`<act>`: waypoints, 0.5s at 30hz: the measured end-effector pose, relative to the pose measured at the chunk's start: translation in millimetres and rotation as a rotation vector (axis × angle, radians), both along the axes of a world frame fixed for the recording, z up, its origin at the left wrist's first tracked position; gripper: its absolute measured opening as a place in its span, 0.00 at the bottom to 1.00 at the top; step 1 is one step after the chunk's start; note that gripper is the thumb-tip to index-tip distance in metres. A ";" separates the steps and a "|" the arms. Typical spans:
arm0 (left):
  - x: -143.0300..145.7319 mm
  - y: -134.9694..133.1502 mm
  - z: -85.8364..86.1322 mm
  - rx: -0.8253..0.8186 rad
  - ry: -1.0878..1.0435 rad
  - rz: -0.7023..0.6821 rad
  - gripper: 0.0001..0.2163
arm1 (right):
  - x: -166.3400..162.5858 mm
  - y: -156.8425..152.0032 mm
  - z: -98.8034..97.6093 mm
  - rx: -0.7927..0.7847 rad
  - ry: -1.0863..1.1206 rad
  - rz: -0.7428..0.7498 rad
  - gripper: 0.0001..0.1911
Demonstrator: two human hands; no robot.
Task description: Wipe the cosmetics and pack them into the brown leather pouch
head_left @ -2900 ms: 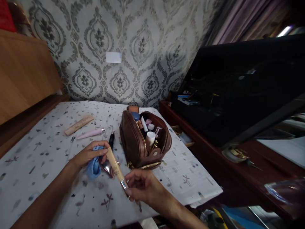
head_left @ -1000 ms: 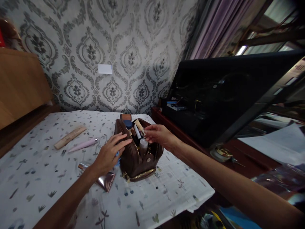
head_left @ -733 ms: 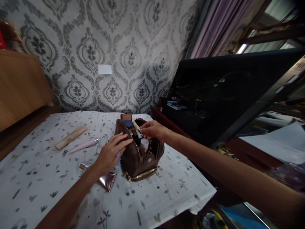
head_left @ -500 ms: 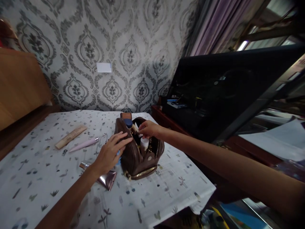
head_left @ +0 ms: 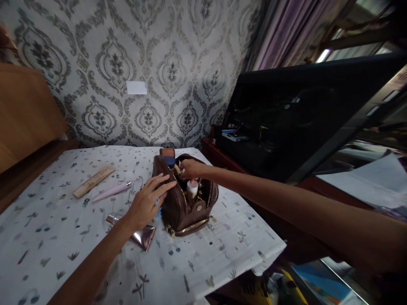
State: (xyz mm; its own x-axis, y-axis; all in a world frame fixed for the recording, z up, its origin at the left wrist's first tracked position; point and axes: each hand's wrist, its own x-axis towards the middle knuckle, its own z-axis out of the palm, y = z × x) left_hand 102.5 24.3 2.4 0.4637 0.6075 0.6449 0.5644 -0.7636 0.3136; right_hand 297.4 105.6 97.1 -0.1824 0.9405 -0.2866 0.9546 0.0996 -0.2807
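Note:
A brown leather cosmetic bag (head_left: 174,212) stands unzipped on the cloth-covered table. My left hand (head_left: 148,201) lies with fingers stretched out against the bag's left side. Inside the bag's mouth is my right hand (head_left: 190,168), its fingers curled downward; the tips and whatever they hold are hidden. Just below it, a white-capped bottle (head_left: 192,189) stands in the bag. A dark blue round lid (head_left: 169,161) shows at the back of the opening. Partly behind my left wrist lies a shiny metallic pink tube (head_left: 144,237).
A beige tube (head_left: 93,182) and a pale pink tube with a silver cap (head_left: 111,191) lie on the patterned cloth (head_left: 159,275) to the left. A large black screen (head_left: 305,114) leans at the right. A wooden box (head_left: 28,114) stands at the far left.
My right hand has moved slightly left and deeper into the bag, its fingers now pointing down. My left hand stays against the bag's side. The view has shifted a little.

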 end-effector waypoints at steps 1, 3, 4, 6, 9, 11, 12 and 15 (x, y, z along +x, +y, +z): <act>0.1 -0.2 0.0 0.000 -0.003 0.001 0.19 | -0.6 0.1 -0.2 0.009 -0.028 0.020 0.13; 0.1 -0.5 0.1 0.003 -0.002 0.003 0.19 | -1.6 0.2 -0.9 0.028 -0.082 0.054 0.15; 0.0 -0.4 0.1 0.007 0.002 0.002 0.20 | -2.1 0.2 -1.3 0.037 -0.107 0.066 0.15; -0.3 0.0 0.0 0.013 0.014 0.000 0.20 | -2.7 0.3 -1.9 0.051 -0.150 0.080 0.15; -0.7 1.0 -0.5 0.015 0.024 0.001 0.19 | -2.8 1.1 -1.7 0.057 -0.196 0.095 0.15; -0.8 1.5 -1.0 0.016 0.027 0.004 0.20 | -2.5 1.5 -1.0 0.060 -0.216 0.103 0.15; -0.9 1.6 -1.4 0.021 0.028 0.004 0.20 | -2.4 1.4 -0.5 0.064 -0.225 0.105 0.16; -0.9 1.7 -2.2 0.036 0.029 0.005 0.20 | -3.6 -1.8 0.8 0.105 -0.255 0.101 0.18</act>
